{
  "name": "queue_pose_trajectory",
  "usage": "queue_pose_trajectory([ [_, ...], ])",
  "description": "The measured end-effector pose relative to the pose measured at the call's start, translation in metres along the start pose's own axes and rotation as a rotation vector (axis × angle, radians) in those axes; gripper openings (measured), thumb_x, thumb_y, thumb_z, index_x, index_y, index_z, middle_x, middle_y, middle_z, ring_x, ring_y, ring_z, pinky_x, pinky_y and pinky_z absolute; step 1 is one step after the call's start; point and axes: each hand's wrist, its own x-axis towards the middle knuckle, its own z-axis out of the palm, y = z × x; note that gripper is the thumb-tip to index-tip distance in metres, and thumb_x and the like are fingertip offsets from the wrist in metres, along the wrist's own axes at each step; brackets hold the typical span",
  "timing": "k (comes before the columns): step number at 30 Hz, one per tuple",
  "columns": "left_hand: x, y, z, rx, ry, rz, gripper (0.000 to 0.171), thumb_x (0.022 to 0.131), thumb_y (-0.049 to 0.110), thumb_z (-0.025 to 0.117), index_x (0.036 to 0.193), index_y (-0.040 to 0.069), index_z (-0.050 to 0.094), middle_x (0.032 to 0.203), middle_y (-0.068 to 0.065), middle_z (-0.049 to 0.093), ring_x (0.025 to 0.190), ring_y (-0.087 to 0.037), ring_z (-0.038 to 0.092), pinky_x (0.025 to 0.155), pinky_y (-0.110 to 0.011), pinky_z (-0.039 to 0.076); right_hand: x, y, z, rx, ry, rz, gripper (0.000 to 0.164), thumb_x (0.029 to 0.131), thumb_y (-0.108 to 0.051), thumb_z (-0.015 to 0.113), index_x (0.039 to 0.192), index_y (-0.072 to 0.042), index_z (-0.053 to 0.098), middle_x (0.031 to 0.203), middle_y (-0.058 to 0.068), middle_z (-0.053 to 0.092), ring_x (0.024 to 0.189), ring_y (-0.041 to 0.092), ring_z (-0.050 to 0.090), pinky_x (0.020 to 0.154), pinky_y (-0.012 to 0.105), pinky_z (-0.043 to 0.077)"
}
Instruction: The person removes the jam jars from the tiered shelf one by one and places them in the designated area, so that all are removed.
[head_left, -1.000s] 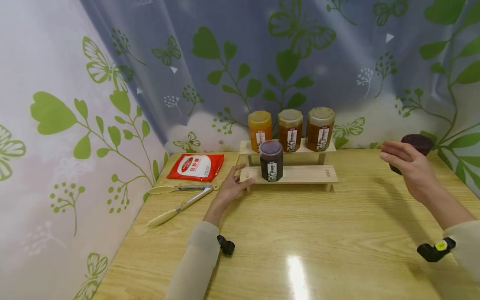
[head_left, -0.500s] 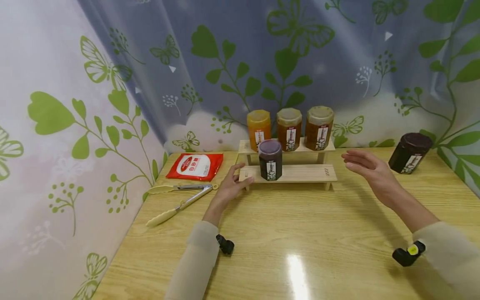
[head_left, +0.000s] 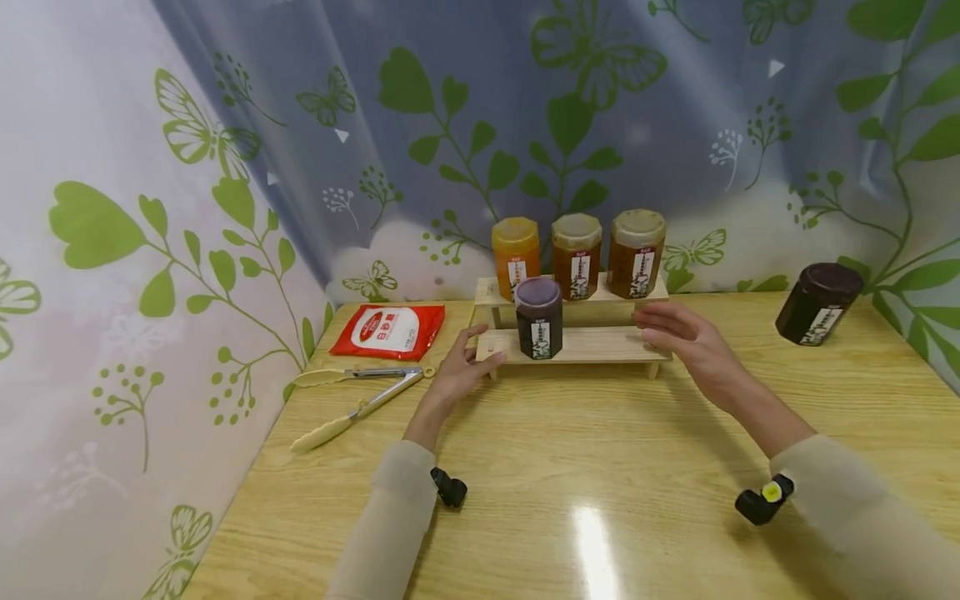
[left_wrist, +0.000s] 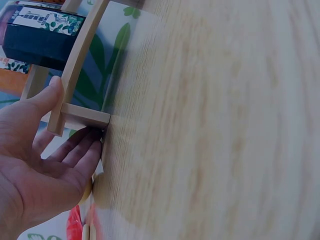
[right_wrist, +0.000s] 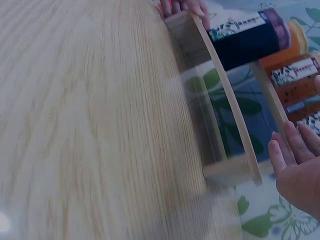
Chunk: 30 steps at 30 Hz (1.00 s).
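Note:
A two-tier wooden display stand (head_left: pixel 607 343) stands at the back of the table. At its lower left end my left hand (head_left: pixel 453 375) grips it, thumb (left_wrist: pixel 54 95) on the lower board and fingers around the end leg. My right hand (head_left: pixel 693 346) is at the stand's right end, fingers straight and holding nothing; in the right wrist view its fingertips (right_wrist: pixel 295 132) overlap the upper board's edge. One dark purple jar (head_left: pixel 538 321) sits upright on the left of the lower board. Along the upper board are a yellow jar (head_left: pixel 516 254) and two amber jars, one central (head_left: pixel 576 260), one rightmost (head_left: pixel 636 258).
Another dark jar (head_left: pixel 819 304) stands on the table at the far right. To the left lie a red and white packet (head_left: pixel 388 331) and spread tongs (head_left: pixel 367 406) with cream tips. A patterned curtain (head_left: pixel 450 125) hangs right behind the stand.
My right hand has moved left from beside the far-right dark jar to the stand's right end, bringing that jar into full view. My left hand keeps its grip on the stand.

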Motion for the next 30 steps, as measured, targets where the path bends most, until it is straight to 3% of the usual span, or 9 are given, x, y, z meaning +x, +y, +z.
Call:
queue_pose_trajectory([
  [6, 0.001, -0.002, 0.0, 0.001, 0.014, 0.002, 0.073, 0.094, 0.041, 0.078, 0.157, 0.034, 0.04, 0.147, -0.016, 0.056, 0.133, -0.032, 0.055, 0.107, -0.055, 0.043, 0.012, 0.009, 0.02, -0.013, -0.008, 0.024, 0.052, 0.107, -0.012, 0.06, 0.154, 0.0, 0.042, 0.14, -0.005, 0.06, 0.132, 0.013, 0.057, 0.102, 0.023, 0.049],
  [10, 0.0, -0.002, 0.0, -0.005, 0.012, 0.002, 0.073, 0.094, 0.041, 0.079, 0.156, 0.035, 0.041, 0.148, -0.017, 0.055, 0.134, -0.033, 0.054, 0.108, -0.056, 0.042, 0.02, 0.012, 0.034, -0.038, -0.003, 0.05, 0.059, 0.106, -0.014, 0.062, 0.156, 0.005, 0.037, 0.147, 0.008, 0.057, 0.132, 0.018, 0.058, 0.102, 0.021, 0.047],
  [14, 0.0, -0.004, 0.0, 0.004, 0.017, -0.005, 0.072, 0.094, 0.042, 0.078, 0.155, 0.036, 0.041, 0.149, -0.016, 0.055, 0.138, -0.034, 0.052, 0.11, -0.057, 0.041, 0.028, 0.015, 0.047, -0.062, -0.006, 0.071, 0.06, 0.106, -0.016, 0.063, 0.156, 0.004, 0.038, 0.156, 0.022, 0.046, 0.135, 0.025, 0.057, 0.103, 0.022, 0.047],
  [19, -0.001, -0.006, 0.001, 0.013, 0.024, -0.006, 0.072, 0.095, 0.041, 0.078, 0.156, 0.034, 0.041, 0.15, -0.016, 0.055, 0.138, -0.034, 0.052, 0.109, -0.056, 0.042, 0.036, 0.019, 0.061, -0.053, -0.02, 0.093, 0.058, 0.105, -0.016, 0.063, 0.156, 0.0, 0.04, 0.158, 0.021, 0.045, 0.143, 0.034, 0.047, 0.105, 0.022, 0.045],
  [30, 0.001, -0.003, 0.002, 0.006, 0.015, 0.004, 0.071, 0.095, 0.041, 0.077, 0.156, 0.035, 0.041, 0.144, -0.014, 0.06, 0.128, -0.03, 0.059, 0.105, -0.052, 0.045, 0.053, 0.021, 0.084, -0.032, 0.026, 0.134, 0.065, 0.101, -0.015, 0.07, 0.157, -0.002, 0.039, 0.158, 0.021, 0.043, 0.147, 0.036, 0.04, 0.121, 0.049, 0.03],
])
